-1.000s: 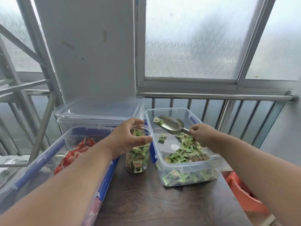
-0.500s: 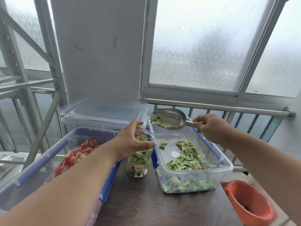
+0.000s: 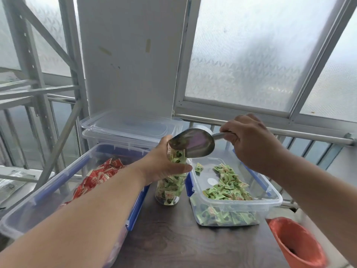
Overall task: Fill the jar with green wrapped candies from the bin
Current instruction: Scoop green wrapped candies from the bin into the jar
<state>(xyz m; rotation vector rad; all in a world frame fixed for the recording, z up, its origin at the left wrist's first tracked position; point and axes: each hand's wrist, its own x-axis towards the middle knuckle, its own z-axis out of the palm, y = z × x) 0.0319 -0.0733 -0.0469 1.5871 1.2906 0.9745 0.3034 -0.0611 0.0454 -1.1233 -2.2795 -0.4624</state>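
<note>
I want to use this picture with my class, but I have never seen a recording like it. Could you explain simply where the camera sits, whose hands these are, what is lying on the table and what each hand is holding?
There is no machine here: a person wears one wide-angle camera on the head, looking forward and down, so both bare arms reach in from the bottom edge. The left hand grips a clear glass jar standing on the dark wooden table; the jar is largely filled with green wrapped candies. The right hand holds the handle of a shiny metal scoop, tipped over the jar's mouth, with candies at its lip. To the right of the jar stands a clear plastic bin holding more green candies. To the left stands a larger clear bin with blue clips, holding red wrapped candies. Behind it is a clear lidded box. An orange bucket shows at the lower right.
</note>
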